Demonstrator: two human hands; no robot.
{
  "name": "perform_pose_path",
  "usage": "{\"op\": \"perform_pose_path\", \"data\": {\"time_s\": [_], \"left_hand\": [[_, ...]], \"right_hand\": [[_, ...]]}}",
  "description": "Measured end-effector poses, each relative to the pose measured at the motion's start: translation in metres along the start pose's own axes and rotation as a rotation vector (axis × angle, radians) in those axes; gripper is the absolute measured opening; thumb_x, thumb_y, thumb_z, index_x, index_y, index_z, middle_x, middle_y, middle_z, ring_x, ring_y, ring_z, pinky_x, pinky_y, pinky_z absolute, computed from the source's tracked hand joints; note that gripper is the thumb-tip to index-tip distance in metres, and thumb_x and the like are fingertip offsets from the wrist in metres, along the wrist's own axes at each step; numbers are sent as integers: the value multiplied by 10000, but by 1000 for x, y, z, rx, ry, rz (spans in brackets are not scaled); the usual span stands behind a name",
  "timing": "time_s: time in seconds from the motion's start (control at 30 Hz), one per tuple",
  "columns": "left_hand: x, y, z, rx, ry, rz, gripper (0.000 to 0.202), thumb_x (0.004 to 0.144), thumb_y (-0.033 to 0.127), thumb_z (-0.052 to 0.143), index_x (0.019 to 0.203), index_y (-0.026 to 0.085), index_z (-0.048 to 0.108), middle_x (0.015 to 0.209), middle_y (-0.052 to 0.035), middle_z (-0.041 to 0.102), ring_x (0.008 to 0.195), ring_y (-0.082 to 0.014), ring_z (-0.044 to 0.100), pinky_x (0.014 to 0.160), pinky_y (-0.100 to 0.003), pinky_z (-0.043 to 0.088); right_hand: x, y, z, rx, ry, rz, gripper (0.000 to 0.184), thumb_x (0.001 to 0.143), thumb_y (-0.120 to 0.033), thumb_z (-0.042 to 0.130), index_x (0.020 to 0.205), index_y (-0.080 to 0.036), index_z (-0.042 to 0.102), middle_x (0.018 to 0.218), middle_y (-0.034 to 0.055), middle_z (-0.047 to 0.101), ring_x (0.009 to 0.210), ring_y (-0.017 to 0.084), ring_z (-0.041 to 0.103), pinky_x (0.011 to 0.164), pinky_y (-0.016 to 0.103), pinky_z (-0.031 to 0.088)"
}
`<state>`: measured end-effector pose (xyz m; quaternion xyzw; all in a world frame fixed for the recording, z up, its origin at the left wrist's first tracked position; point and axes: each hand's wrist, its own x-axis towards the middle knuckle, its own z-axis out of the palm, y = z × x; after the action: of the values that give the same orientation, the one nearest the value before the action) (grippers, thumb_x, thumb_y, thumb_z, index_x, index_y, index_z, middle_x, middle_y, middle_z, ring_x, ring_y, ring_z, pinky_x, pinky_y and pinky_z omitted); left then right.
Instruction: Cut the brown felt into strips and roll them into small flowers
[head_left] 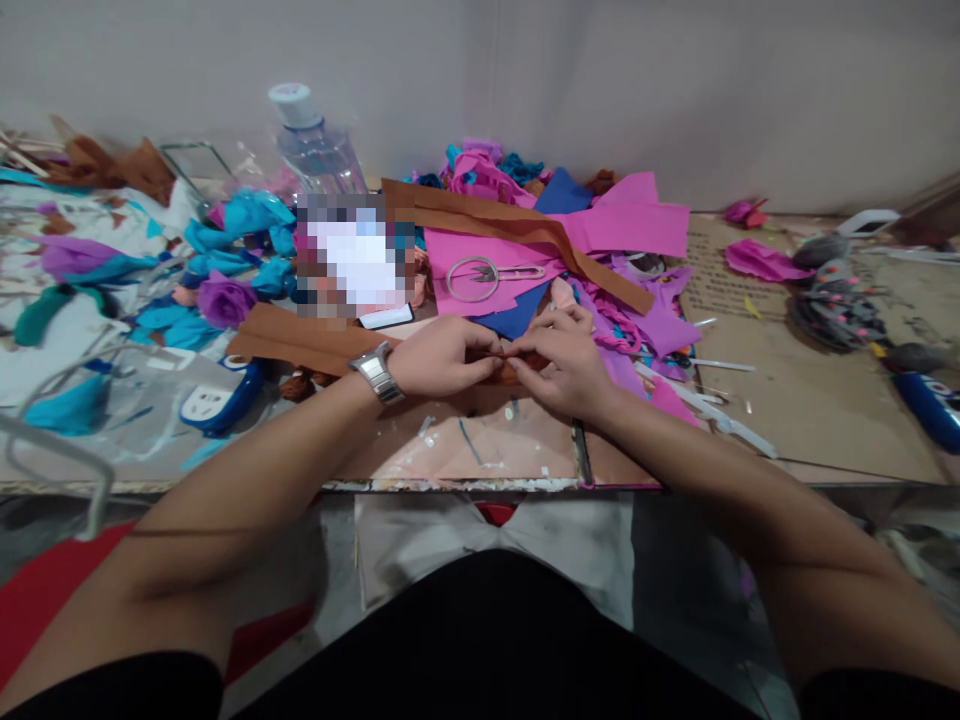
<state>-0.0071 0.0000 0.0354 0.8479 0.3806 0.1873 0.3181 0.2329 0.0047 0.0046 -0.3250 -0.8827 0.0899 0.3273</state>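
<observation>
Right now both hands meet at the middle of the work table [810,420], near its front edge. The left hand [442,358], with a metal wristwatch [377,373] on its wrist, is closed in a pinch on a small piece of brown felt [512,368]; the right hand [571,365] grips the same piece from the other side, fingertips touching those of the left. The piece is mostly hidden between the fingers, so its shape cannot be told.

Just to the left of the hands lies a wider brown felt strip [300,340]. Farther back, a heap of pink felt sheets [615,225] is crossed by a long brown band [525,230], and a pair of thread snips [491,277] rests on the pink. A clear water bottle [315,145] stands at the far left of the heap. Blue fabric flowers [240,240] and a purple flower [225,298] lie to the left, well apart from the hands. A blue and white power strip [217,400] sits near the left front edge.
</observation>
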Motion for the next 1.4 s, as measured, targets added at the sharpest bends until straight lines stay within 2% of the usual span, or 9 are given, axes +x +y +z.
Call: {"op": "perform_pose_path", "data": {"time_s": [0.27,0.37,0.57,0.77,0.87,1.0,1.07,1.23,1.4], "left_hand": [[1,3,-3,-13,0,-13,210,884,245,547,888,159,738,763,-4,698,671,-133,550,692,-253,424],[1,1,-2,47,22,-23,288,868,217,527,992,166,782,851,-24,760,693,-148,595,714,-262,452],[1,-6,-2,181,105,-43,365,876,214,513,1095,189,803,1070,-65,816,899,-213,715,883,-309,509],[0,4,-3,192,18,-34,231,858,214,528,923,173,745,844,-42,751,677,-159,580,700,-286,424],[-1,8,-3,159,2,-25,172,892,272,557,868,174,696,775,-24,699,640,-147,516,656,-286,366],[0,7,-2,98,12,-22,347,1011,409,479,811,175,641,727,-16,635,631,-144,480,644,-289,328],[0,6,-1,79,27,-29,382,1033,416,444,795,174,618,730,-16,618,640,-145,472,649,-289,325],[1,4,-1,53,20,-46,310,1021,364,464,803,177,582,730,4,573,657,-139,453,662,-284,323],[1,3,-1,38,16,-30,247,996,332,498,842,172,606,761,8,599,670,-134,466,673,-280,335]], "right_hand": [[-2,3,2,-13,13,-51,122,984,-309,652,1017,-301,769,932,-9,822,1034,264,670,1056,536,285],[-1,3,1,-12,20,-30,124,980,-302,655,1009,-308,775,926,-16,825,1017,260,678,1071,540,282],[-2,4,0,-35,62,-30,132,979,-279,659,1005,-311,784,918,-15,824,1003,263,676,1082,547,287],[-1,1,0,-35,47,-29,140,969,-274,657,1002,-321,784,920,-19,827,1015,262,676,1096,555,278],[-1,0,-1,-41,49,-51,122,979,-290,654,973,-315,774,894,-27,822,999,251,677,1081,546,283],[-1,-1,0,-47,59,-94,97,979,-274,665,958,-303,755,889,-40,823,1005,236,686,1079,531,278],[-1,-1,0,-47,68,-108,85,977,-267,674,968,-301,751,894,-48,825,1011,231,691,1084,525,273],[0,0,1,-53,91,-128,72,981,-273,686,983,-292,756,908,-46,831,978,221,696,1059,511,281],[-1,0,0,-57,81,-128,76,985,-284,682,1004,-292,755,937,-28,836,997,241,702,1057,524,289]]}}
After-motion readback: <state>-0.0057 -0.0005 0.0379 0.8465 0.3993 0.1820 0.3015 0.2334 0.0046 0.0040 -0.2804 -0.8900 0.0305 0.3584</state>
